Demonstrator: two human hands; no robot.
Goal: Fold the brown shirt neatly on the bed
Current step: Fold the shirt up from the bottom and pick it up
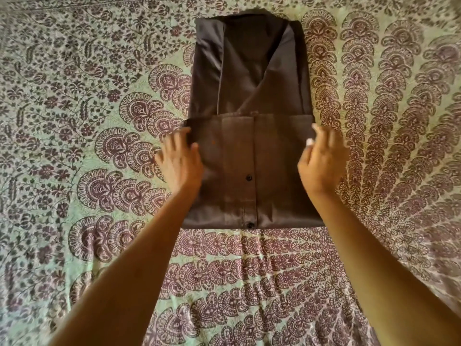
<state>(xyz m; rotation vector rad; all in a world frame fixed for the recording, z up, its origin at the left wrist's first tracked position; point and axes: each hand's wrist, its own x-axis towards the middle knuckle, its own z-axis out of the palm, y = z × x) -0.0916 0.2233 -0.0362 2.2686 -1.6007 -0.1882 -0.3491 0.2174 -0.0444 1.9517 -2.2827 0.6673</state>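
Note:
The brown shirt [249, 121] lies flat in the middle of the bed as a long narrow rectangle, its sides turned in. Its near part is doubled over, with the button placket and two dark buttons facing up. My left hand [180, 161] lies at the left edge of this doubled part, fingers spread and fairly straight, thumb on the cloth. My right hand [321, 161] is at the right edge, fingers extended along it. Both hands are slightly blurred. Neither hand visibly pinches the cloth.
The bed is covered by a green sheet [87, 121] printed with purple paisley and floral patterns, spreading out on all sides of the shirt. A few soft wrinkles run through the sheet near me.

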